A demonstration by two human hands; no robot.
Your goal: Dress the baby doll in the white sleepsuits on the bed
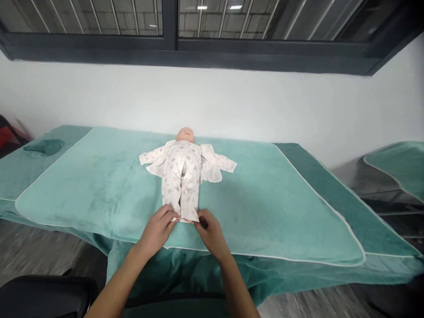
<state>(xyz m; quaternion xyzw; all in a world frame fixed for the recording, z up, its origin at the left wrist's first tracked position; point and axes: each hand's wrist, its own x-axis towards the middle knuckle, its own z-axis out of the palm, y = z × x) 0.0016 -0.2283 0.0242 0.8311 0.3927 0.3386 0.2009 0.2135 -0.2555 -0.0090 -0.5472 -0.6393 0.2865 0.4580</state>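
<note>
A baby doll (185, 134) lies on its back on the green bed cover, its head toward the wall. White printed pants (172, 181) cover its body and legs, their legs pointing toward me. Beneath them a matching white shirt (212, 163) spreads its sleeves out to both sides. My left hand (161, 227) is closed, its fingertips pinching the hem of the left pant leg. At the hem of the other leg, my right hand (209, 233) pinches the fabric's outer corner. A bit of orange-pink shows at the right leg's opening; the doll's arms are hidden.
The green cover (278, 207) has white piping and drapes over the bed's front edge. A darker green cushion (44, 146) lies at the far left. A black chair (49, 296) stands at lower left. Behind the bed rises a white wall (232, 101) under a dark-framed window.
</note>
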